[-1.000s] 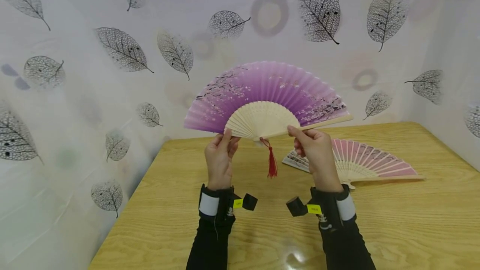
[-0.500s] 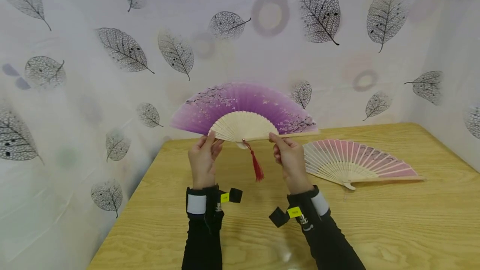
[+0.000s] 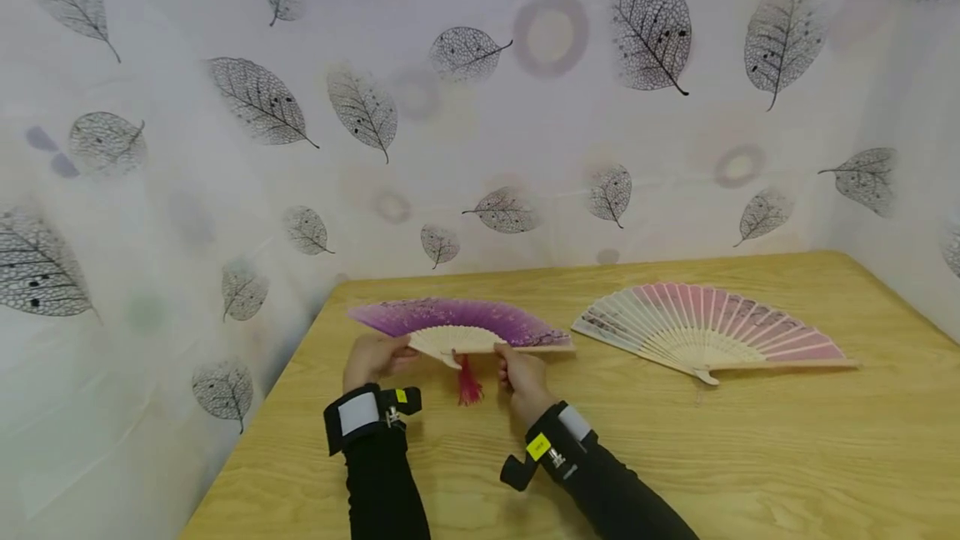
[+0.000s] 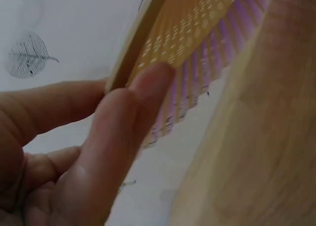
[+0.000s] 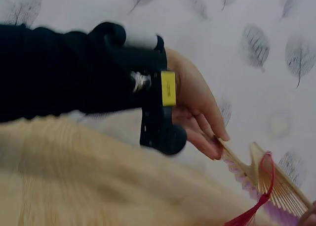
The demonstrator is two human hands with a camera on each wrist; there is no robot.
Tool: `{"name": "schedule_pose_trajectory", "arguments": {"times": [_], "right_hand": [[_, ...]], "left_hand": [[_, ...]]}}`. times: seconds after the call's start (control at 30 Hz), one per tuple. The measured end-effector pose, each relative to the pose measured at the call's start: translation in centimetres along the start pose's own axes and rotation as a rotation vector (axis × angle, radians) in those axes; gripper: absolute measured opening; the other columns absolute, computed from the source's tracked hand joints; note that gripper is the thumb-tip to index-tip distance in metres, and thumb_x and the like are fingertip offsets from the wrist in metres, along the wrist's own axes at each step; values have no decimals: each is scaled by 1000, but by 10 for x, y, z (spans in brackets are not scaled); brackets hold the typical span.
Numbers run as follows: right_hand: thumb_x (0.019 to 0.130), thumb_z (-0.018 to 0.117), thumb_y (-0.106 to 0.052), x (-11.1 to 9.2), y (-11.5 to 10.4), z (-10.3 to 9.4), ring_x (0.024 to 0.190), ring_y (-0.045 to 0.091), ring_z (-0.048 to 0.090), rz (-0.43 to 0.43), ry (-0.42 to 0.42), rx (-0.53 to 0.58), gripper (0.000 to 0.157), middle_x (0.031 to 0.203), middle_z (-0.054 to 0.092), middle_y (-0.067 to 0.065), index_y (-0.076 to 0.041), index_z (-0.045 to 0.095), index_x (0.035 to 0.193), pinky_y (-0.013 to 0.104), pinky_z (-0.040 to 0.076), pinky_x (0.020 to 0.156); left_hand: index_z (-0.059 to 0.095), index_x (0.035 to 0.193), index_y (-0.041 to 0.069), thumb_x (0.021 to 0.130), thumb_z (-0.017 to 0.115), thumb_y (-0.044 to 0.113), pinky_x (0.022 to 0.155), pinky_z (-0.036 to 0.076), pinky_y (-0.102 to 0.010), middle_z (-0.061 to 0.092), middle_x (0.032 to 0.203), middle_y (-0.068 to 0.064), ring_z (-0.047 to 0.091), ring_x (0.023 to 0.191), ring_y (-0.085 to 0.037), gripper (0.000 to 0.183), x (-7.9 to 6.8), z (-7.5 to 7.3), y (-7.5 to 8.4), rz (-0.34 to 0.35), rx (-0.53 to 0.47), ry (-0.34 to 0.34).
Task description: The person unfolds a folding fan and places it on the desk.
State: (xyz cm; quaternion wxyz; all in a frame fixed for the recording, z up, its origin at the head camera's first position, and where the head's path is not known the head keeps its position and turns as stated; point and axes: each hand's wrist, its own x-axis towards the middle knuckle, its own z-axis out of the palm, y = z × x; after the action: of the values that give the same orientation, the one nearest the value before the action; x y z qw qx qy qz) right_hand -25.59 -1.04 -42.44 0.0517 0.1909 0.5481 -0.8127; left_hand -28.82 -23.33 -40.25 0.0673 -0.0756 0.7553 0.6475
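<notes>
Both hands hold an unfolded purple folding fan with pale wooden ribs, low over the table, its leaf tilted back. At its left end, my left hand pinches the outer rib; in the left wrist view the thumb and fingers of that hand grip this rib. My right hand pinches the right guard stick near the pivot. A red tassel hangs from the pivot. Only a fingertip of the right hand shows in the right wrist view. Whether the fan touches the table cannot be told.
An open pink folding fan lies on the wooden table, to the right of the purple one. A pale curtain printed with leaves stands behind the table and along its sides.
Both hands have lowered the purple fan from upright in front of the curtain to just over the table, shifting it left and tipping it back. The pink fan has stayed put, now fully uncovered.
</notes>
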Motion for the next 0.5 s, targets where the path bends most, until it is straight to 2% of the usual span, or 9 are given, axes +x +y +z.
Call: {"name": "schedule_pose_trajectory", "arguments": {"times": [0.03, 0.1, 0.17, 0.2, 0.23, 0.27, 0.33, 0.43, 0.5], "right_hand": [[79, 60, -15, 2, 4, -2, 44, 2, 40, 11, -1, -6, 17, 50, 44, -7, -6, 56, 65, 12, 33, 38], [79, 59, -13, 5, 9, -6, 44, 2, 42, 23, -8, -32, 16, 50, 45, -6, -3, 55, 67, 12, 35, 39], [80, 58, -10, 7, 11, -10, 44, 3, 44, 26, -25, -56, 14, 51, 46, -5, -1, 56, 70, 12, 37, 40], [80, 57, -10, 8, 11, -12, 45, 3, 45, 28, -37, -75, 13, 51, 47, -5, 0, 56, 72, 12, 38, 40], [80, 57, -9, 9, 12, -14, 45, 3, 45, 28, -52, -107, 13, 51, 48, -4, 2, 57, 74, 12, 39, 40], [81, 56, -10, 10, 12, -16, 45, 3, 46, 26, -68, -143, 14, 51, 49, -4, 3, 58, 75, 12, 39, 41], [81, 55, -9, 11, 12, -19, 44, 4, 47, 19, -95, -198, 15, 50, 51, -3, 5, 59, 79, 12, 40, 40], [82, 54, -10, 12, 13, -23, 44, 5, 51, 14, -135, -265, 19, 50, 54, -2, 8, 60, 83, 13, 42, 40], [83, 54, -11, 13, 12, -25, 45, 7, 54, 12, -163, -312, 21, 52, 56, 0, 9, 61, 83, 14, 45, 41]], "left_hand": [[57, 96, -13, 83, 58, 13, 59, 55, -29, 68, 76, -18, 64, 67, -23, 29, 23, -10, -26, -16, -32, -96], [60, 89, -10, 78, 64, 15, 64, 55, -30, 68, 78, -18, 64, 72, -26, 27, 68, -28, -77, -112, -117, -230], [61, 85, -7, 72, 71, 17, 67, 54, -32, 68, 77, -18, 64, 74, -28, 29, 116, -42, -129, -209, -174, -294], [61, 84, -7, 71, 72, 18, 69, 54, -32, 68, 77, -19, 64, 75, -29, 31, 137, -47, -153, -247, -172, -288], [61, 85, -8, 71, 71, 16, 70, 54, -33, 68, 78, -20, 63, 76, -30, 30, 148, -49, -166, -274, -179, -294], [60, 87, -8, 72, 71, 16, 70, 54, -32, 68, 78, -20, 64, 76, -29, 30, 153, -50, -174, -303, -166, -279], [58, 90, -10, 75, 68, 13, 69, 54, -31, 67, 78, -22, 64, 74, -29, 30, 152, -49, -179, -299, -121, -271], [55, 93, -13, 77, 65, 12, 68, 55, -32, 67, 78, -22, 64, 73, -28, 31, 136, -43, -165, -298, -56, -264], [56, 92, -14, 77, 66, 13, 66, 55, -33, 67, 77, -22, 64, 70, -28, 32, 119, -38, -150, -263, -8, -258]]}}
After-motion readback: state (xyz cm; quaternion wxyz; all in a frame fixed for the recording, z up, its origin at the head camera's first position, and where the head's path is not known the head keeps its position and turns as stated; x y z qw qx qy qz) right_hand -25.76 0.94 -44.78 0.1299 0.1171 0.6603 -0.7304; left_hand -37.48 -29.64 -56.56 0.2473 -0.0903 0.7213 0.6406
